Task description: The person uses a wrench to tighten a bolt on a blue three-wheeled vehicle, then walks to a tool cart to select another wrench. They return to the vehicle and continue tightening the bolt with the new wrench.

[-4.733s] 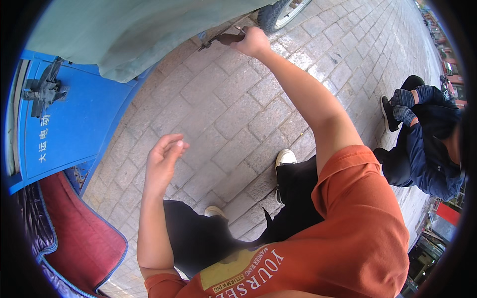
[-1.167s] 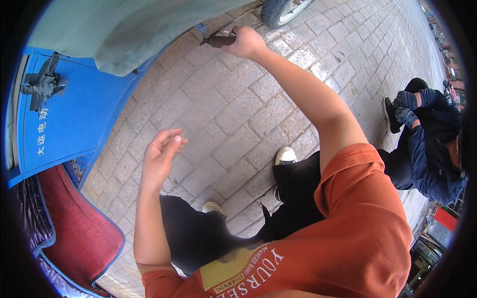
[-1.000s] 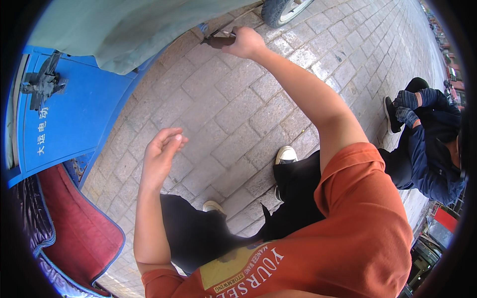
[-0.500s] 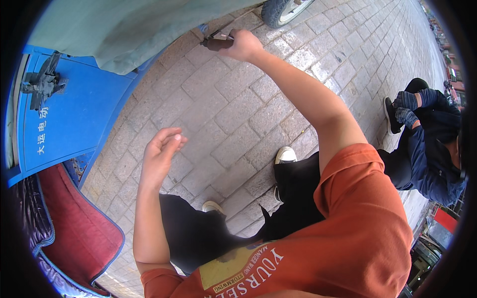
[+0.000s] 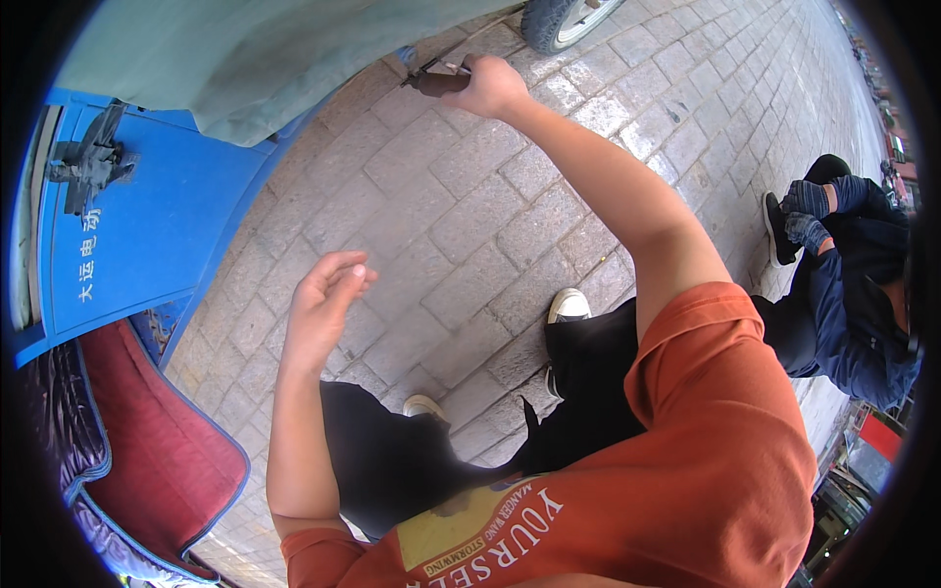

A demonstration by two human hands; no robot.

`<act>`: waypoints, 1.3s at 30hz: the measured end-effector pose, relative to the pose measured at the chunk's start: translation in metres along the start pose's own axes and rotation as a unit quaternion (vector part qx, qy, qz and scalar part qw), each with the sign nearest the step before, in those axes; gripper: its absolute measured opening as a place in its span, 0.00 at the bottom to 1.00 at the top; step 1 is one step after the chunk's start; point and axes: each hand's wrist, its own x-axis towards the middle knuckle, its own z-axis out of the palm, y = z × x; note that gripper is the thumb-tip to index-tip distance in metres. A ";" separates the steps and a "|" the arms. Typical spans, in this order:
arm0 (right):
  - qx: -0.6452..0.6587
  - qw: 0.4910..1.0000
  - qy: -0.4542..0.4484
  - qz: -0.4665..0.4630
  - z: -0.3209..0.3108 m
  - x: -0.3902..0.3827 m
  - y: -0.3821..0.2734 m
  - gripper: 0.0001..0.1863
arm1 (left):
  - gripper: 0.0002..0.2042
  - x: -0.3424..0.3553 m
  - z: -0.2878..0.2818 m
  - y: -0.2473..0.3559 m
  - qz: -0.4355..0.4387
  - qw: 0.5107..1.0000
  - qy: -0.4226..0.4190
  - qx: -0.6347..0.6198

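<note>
At the far side, my right hand [image 5: 490, 86] is closed around a dark brown piece [image 5: 437, 84] with thin metal parts. Its exact kind is too small to make out. It sits just below the lower edge of a grey-green cover [image 5: 294, 78], beside a blue metal body edge. My left hand [image 5: 331, 292] hangs in the air over the paving, fingers loosely curled and thumb apart, with nothing in it. The blue panel [image 5: 157, 216] of a vehicle lies to its left, with black tape [image 5: 96, 162] wrapped on it.
A red-lined quilted cover [image 5: 162, 441] hangs at the lower left. Beyond my right hand stands a wheel [image 5: 564, 22]. Another person [image 5: 843, 284] with gloved hands is crouched or seated at the right. Grey brick paving [image 5: 461, 225] spreads underneath.
Hardly anything differs. The whole view has shifted slightly, while both hands keep the same pose and my right hand keeps its hold.
</note>
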 end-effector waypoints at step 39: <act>0.618 0.747 0.059 0.239 -0.027 -0.064 0.178 0.19 | 0.14 0.016 0.005 -0.006 -0.031 0.999 -0.014 0.009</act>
